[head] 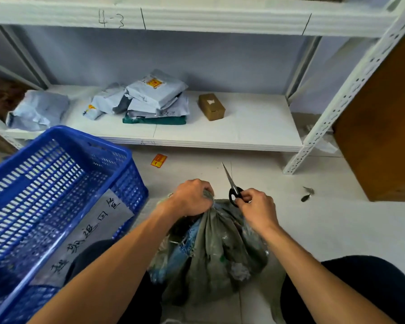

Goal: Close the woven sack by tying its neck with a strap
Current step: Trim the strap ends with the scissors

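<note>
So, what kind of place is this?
Probably a parcel storeroom or courier depot: grey mailer bags lie piled on a white metal shelf, the board above bears a handwritten code, 4-3, and a blue plastic crate carries a handwritten label.

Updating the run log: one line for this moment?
left hand grips woven sack at neck | right hand holds scissors, tips pointing away

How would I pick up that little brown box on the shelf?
Probably best to come from above and pinch the brown box across its two long sides. It lies flat on the shelf, its top free, with bare space around it; the parcels to its left lie apart.
</note>
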A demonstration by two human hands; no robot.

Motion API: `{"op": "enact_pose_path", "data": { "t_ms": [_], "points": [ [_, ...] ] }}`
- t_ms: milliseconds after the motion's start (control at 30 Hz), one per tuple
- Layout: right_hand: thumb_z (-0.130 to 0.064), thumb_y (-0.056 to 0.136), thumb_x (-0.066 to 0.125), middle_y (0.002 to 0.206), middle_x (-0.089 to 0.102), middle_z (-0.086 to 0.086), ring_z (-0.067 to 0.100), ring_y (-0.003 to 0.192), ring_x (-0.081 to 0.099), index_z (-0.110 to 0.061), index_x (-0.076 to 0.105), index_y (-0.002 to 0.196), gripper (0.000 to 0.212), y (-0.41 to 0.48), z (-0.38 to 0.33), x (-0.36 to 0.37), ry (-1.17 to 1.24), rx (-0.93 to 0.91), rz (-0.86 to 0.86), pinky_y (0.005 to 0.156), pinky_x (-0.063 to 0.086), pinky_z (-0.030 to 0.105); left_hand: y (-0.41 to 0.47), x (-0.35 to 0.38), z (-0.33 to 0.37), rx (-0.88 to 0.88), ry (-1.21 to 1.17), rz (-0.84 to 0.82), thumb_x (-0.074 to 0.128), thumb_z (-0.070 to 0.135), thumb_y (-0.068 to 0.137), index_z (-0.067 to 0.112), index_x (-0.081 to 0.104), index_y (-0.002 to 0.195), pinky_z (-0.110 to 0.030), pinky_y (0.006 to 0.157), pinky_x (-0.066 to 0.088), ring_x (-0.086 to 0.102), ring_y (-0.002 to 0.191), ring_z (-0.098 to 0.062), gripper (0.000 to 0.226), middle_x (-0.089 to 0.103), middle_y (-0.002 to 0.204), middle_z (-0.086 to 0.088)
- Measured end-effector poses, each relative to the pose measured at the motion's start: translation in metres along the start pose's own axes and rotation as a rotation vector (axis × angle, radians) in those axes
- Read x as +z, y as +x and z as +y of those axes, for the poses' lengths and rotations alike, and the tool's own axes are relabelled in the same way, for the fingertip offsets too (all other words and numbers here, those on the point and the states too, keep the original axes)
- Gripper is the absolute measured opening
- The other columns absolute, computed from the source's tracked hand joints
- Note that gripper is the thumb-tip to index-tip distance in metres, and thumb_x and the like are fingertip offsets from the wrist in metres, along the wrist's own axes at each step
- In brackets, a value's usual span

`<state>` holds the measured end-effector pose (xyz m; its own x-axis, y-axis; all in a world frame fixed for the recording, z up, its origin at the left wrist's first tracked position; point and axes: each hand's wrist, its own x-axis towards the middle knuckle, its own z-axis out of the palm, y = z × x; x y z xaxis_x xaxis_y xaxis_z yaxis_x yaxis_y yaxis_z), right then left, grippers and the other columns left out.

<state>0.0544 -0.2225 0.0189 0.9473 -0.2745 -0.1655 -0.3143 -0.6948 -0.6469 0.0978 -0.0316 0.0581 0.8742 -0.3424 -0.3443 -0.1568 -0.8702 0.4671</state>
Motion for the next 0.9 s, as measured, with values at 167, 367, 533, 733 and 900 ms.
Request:
{"op": "enact_pose_path", "data": {
  "t_ms": [167, 367, 533, 733, 900],
  "points": [
    [-0.027, 0.089, 0.072, 0.106, 0.077, 0.002, 0.023, 0.097, 0.071, -0.016, 0.075, 0.108, 0.022, 0.067, 0.002, 0.016, -0.017, 0.019, 0.017, 0.088, 0.055, 0.032, 0.053, -0.004, -0.015, 0.016, -0.004, 0.043, 0.059, 0.030, 0.084, 0.030, 0.071, 0.107, -0.037, 0.092, 0.053, 0.061, 0.103, -0.021, 0.026, 0.066, 0.113, 0.001],
    [-0.028, 0.087, 0.071, 0.104, 0.077, 0.006, 0.029, 0.100, 0.070, -0.017, 0.075, 0.105, 0.021, 0.146, 0.003, 0.033, -0.057, 0.030, -0.006, 0.089, 0.054, 0.038, 0.120, 0.000, -0.032, -0.054, -0.185, 0.026, 0.059, 0.025, 0.087, 0.031, 0.075, 0.099, -0.030, 0.087, 0.053, 0.062, 0.098, -0.016, 0.021, 0.071, 0.106, 0.005],
    [-0.024, 0.090, 0.066, 0.104, 0.077, 0.010, 0.032, 0.103, 0.068, -0.017, 0.076, 0.104, 0.019, 0.211, 0.007, 0.049, -0.184, -0.010, -0.021, 0.089, 0.053, 0.037, 0.157, 0.009, -0.059, -0.133, -0.266, 0.109, 0.055, 0.040, 0.078, 0.039, 0.070, 0.080, -0.034, 0.081, 0.058, 0.066, 0.091, -0.019, 0.015, 0.068, 0.103, 0.002],
    [-0.023, 0.095, 0.061, 0.109, 0.074, 0.012, 0.034, 0.106, 0.064, -0.010, 0.071, 0.109, 0.022, 0.271, 0.000, 0.061, -0.317, -0.104, -0.009, 0.083, 0.048, 0.034, 0.169, 0.017, -0.067, -0.122, -0.224, 0.163, 0.056, 0.033, 0.090, 0.034, 0.073, 0.099, -0.037, 0.097, 0.050, 0.059, 0.103, -0.025, 0.019, 0.057, 0.115, -0.004],
    [-0.025, 0.096, 0.061, 0.112, 0.070, 0.017, 0.036, 0.109, 0.062, -0.004, 0.067, 0.114, 0.029, 0.324, -0.003, 0.070, -0.366, -0.078, 0.023, 0.083, 0.045, 0.033, 0.179, 0.027, -0.067, -0.078, -0.254, 0.064, 0.053, 0.030, 0.095, 0.034, 0.070, 0.109, -0.036, 0.100, 0.047, 0.056, 0.107, -0.024, 0.022, 0.052, 0.117, -0.002]
  ]
}}
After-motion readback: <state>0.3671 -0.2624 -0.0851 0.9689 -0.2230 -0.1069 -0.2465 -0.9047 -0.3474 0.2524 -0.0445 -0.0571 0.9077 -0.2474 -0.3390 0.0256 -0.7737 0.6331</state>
